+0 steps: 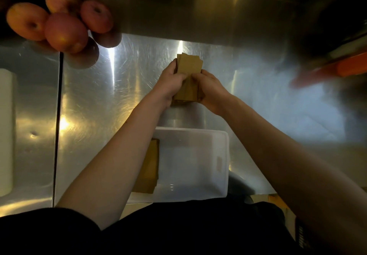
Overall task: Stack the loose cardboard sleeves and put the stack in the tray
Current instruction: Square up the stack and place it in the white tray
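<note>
Both the left hand (pixel 172 84) and right hand (pixel 211 90) have fingers curled around the cardboard sleeves (pixel 189 72) mid-counter, squaring them; the white tray (pixel 223 167) at the near edge looks empty, more sleeves (pixel 150 167) beside it.

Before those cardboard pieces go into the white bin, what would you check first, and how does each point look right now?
1. Both hands grip the stack of sleeves, left hand and right hand: ok.
2. Stack edges squared: not ok, top corners fan out.
3. White tray has room: ok, looks empty.
4. Path from stack to tray free: ok.
5. All loose sleeves gathered: not ok, more cardboard lies left of the tray.
</note>
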Tool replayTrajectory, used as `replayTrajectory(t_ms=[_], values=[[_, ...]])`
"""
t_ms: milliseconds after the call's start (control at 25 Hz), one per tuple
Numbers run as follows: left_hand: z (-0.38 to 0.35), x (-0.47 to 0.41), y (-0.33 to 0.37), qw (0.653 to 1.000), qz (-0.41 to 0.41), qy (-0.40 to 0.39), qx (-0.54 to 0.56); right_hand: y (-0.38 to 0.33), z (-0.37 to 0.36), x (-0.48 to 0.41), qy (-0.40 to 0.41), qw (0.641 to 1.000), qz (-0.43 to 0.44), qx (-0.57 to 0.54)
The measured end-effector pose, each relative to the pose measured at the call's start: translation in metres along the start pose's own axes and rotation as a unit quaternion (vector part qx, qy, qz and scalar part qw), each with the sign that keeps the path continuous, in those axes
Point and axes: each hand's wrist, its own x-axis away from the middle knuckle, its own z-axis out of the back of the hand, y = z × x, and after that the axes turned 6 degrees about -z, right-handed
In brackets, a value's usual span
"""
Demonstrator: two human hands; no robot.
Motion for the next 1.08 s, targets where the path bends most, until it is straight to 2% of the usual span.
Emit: replayTrajectory(t_ms=[200, 320, 440, 560, 760, 920, 1080], values=[[0.012, -0.009, 0.001, 0.998, 0.058, 0.032, 0.000, 0.001, 0.015, 0.000, -0.060, 0.998, 0.000, 0.016], [0.018, -0.010, 0.005, 0.993, 0.117, 0.004, 0.001, 0.006, 0.028, 0.000, -0.091, 0.996, -0.010, 0.009], [0.018, -0.010, 0.004, 0.990, 0.132, -0.034, -0.016, 0.015, 0.041, -0.003, -0.124, 0.992, -0.029, -0.011], [0.012, -0.008, 0.000, 0.991, 0.118, -0.051, -0.043, 0.026, 0.052, -0.001, -0.150, 0.987, -0.034, -0.039], [-0.012, 0.013, 0.003, 0.992, 0.073, -0.082, -0.069, 0.040, 0.085, 0.013, -0.167, 0.982, 0.017, -0.091], [-0.048, 0.037, -0.003, 0.992, 0.031, -0.109, -0.052, 0.043, 0.132, 0.036, -0.137, 0.988, 0.059, 0.025], [-0.095, 0.056, -0.022, 0.988, -0.004, -0.136, -0.074, 0.052, 0.188, 0.053, -0.179, 0.975, 0.068, 0.112]])
